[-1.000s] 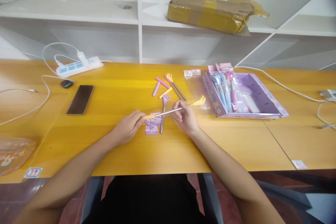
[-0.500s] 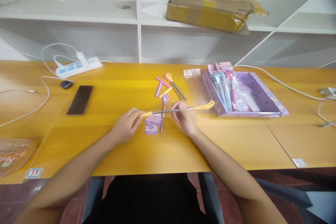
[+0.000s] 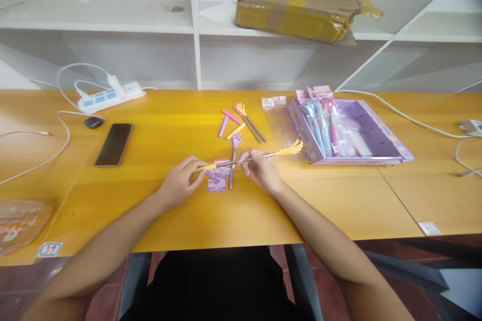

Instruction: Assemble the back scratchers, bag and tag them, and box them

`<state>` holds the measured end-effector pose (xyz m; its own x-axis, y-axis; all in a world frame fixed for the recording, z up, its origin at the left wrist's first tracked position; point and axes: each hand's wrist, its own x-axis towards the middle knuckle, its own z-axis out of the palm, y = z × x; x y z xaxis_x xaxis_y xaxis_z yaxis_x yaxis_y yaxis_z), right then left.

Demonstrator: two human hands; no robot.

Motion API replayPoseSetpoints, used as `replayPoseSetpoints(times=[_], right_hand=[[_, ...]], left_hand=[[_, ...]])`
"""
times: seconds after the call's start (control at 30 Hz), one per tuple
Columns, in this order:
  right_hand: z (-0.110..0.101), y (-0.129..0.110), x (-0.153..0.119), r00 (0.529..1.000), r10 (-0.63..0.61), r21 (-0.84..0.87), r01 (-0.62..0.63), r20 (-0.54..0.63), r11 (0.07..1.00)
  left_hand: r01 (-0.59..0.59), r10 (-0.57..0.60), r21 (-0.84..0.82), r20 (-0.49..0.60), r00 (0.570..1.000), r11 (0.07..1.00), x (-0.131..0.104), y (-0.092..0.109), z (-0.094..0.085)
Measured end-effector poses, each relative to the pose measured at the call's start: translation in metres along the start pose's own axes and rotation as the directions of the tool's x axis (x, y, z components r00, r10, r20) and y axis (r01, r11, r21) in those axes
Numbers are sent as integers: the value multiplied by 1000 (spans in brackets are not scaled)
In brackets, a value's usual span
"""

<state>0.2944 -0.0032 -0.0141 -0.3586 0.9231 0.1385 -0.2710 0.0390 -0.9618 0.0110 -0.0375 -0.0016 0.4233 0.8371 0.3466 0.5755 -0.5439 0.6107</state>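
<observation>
A back scratcher (image 3: 225,163) with a yellow handle, metal rod and yellow claw is held level above the table. My left hand (image 3: 183,180) pinches its yellow handle end. My right hand (image 3: 261,168) grips the rod near the claw. Beneath it lie a purple-clawed rod (image 3: 232,170) and small purple cards (image 3: 217,185). Farther back are a pink tube (image 3: 232,116), a purple tube (image 3: 223,126), a yellow tube (image 3: 235,131), and metal rods (image 3: 256,129) with pink and yellow claws.
A purple box (image 3: 380,133) with bagged scratchers stands on the right, beside a clear bag (image 3: 274,103). On the left are a phone (image 3: 114,144), a power strip (image 3: 113,97) and cables. A taped carton (image 3: 297,12) rests on the shelf.
The right hand and the claw end have shifted slightly left along with the scratcher. The left hand has barely moved, and the view has shifted a little.
</observation>
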Motion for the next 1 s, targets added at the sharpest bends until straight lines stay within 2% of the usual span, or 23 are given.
replayPoseSetpoints(times=[0.17, 0.5, 0.7, 0.87, 0.93, 1.0], right_hand=[[1, 3, -1, 1000, 15, 1, -15, 23, 1000], [2, 3, -1, 999, 36, 1, -36, 39, 999], [8, 6, -1, 997, 71, -25, -70, 27, 997], [2, -4, 6, 991, 68, -30, -65, 114, 997], [-6, -12, 12, 998, 13, -36, -11, 63, 999], [-18, -19, 17, 994, -68, -51, 64, -87, 997]], left_hand=[[32, -34, -39, -59, 998, 999, 0, 3, 3], [-9, 2, -101, -70, 998, 995, 0, 5, 6], [77, -84, -121, -50, 995, 990, -2, 8, 10], [179, -189, -164, -51, 981, 970, 2, 10, 9], [210, -226, -152, -91, 970, 966, 5, 9, 5], [225, -238, -117, -116, 964, 967, 6, 6, 1]])
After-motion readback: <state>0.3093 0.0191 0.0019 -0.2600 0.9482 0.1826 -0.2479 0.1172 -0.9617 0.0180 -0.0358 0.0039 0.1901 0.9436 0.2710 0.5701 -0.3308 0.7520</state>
